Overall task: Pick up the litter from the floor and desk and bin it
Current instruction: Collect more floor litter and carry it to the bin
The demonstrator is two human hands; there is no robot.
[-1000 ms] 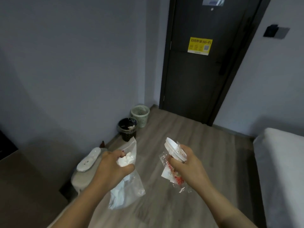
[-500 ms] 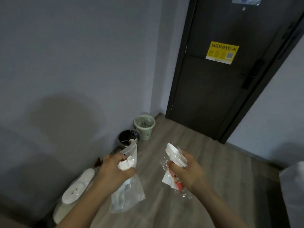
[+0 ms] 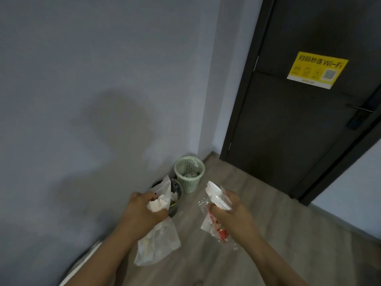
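Left hand (image 3: 144, 211) clutches tissue (image 3: 158, 204) and clear bag (image 3: 158, 242) mid-frame; right hand (image 3: 233, 213) grips white lids (image 3: 216, 195) and wrapper (image 3: 214, 226), bins (image 3: 188, 172) above

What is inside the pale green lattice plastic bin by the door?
The pale green bin holds white crumpled litter near its rim, shiny scraps lower; its wall hides the bottom.
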